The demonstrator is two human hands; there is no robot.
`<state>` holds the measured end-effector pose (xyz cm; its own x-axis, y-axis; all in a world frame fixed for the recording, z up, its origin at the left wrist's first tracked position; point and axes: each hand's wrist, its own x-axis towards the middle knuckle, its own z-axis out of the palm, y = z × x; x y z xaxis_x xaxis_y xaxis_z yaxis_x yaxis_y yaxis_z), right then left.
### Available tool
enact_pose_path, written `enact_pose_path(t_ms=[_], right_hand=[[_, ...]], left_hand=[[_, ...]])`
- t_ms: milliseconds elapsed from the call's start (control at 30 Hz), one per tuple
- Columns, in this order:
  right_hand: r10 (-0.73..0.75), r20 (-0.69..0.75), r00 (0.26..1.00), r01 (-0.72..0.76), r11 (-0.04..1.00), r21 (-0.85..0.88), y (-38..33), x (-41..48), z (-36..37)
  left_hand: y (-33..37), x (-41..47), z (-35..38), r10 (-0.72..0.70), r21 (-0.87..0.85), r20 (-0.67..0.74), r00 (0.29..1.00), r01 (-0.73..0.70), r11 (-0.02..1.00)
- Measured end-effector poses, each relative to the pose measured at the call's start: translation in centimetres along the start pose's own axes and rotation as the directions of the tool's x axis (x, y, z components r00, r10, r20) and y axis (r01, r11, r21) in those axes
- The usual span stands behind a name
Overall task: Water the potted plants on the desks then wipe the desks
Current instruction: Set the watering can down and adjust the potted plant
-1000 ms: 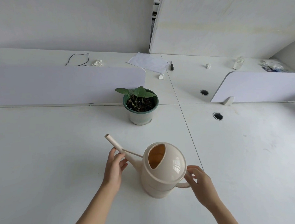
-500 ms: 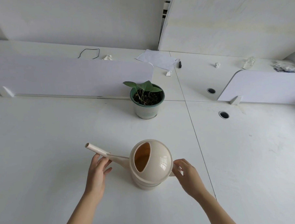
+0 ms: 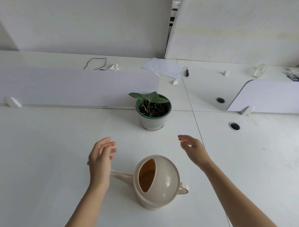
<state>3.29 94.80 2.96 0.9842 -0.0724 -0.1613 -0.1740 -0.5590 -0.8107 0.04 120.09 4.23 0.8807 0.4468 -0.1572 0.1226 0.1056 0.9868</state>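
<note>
while the can (image 3: 157,181) stands upright on the desk (image 3: 44,160) between the two forearms, neither hand touches it. the left hand (image 3: 100,160) is raised over the desk, fingers spread and loosely curved, holding nothing; it hides the tip of the spout, which points left. the right hand (image 3: 194,150) is likewise open and empty, fingers pointing left, out beyond the can and apart from it. the can's handle sticks out to the right, near the right forearm. the plant (image 3: 153,111) sits farther back, just left of the seam between desks, at the end of a low divider (image 3: 72,87). its pot has a green rim and dark soil, with a few green leaves. behind the divider lie a paper (image 3: 164,68), a black cord (image 3: 96,63) and a crumpled scrap (image 3: 114,66).
</note>
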Motion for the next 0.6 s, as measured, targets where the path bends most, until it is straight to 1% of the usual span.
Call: enact_pose_path(t_ms=[67, 200, 300, 367, 433, 500, 600], right_hand=[[0.031, -0.019, 0.999, -0.030, 0.998, 0.052, -1.0, 2.2, 0.0], [0.106, -0.023, 0.994, -0.102, 0.986, 0.132, -2.7, 6.1, 0.4], [0.168, 0.003, 0.986, -0.163, 0.950, 0.265, -3.5, 7.9, 0.9], [0.195, 0.019, 0.981, -0.189, 0.915, 0.355, -3.6, 8.8, 1.2], [0.215, 0.022, 0.976, -0.203, 0.881, 0.427, -3.6, 9.5, 1.5], [0.207, 0.030, 0.978, -0.198, 0.867, 0.457, -3.7, 10.1, 2.0], [0.152, 0.048, 0.987, -0.156, 0.866, 0.475, -4.1, 10.6, 3.1]], left_hand=[[0.6, 2.0, 2.2, -0.004, 0.037, 0.056, 0.998, 0.001, 0.999], [0.7, 6.4, 6.3, -0.078, 0.154, 0.148, 0.986, 0.055, 0.987], [-0.8, 9.3, 8.2, -0.108, 0.183, 0.201, 0.973, 0.071, 0.981], [-1.6, 10.6, 9.3, -0.157, 0.163, 0.210, 0.965, 0.124, 0.979], [-2.2, 11.7, 10.4, -0.223, 0.104, 0.212, 0.951, 0.205, 0.973], [-2.6, 12.6, 11.6, -0.273, 0.043, 0.217, 0.937, 0.270, 0.962], [-3.0, 13.4, 13.2, -0.299, 0.007, 0.240, 0.924, 0.306, 0.952]])
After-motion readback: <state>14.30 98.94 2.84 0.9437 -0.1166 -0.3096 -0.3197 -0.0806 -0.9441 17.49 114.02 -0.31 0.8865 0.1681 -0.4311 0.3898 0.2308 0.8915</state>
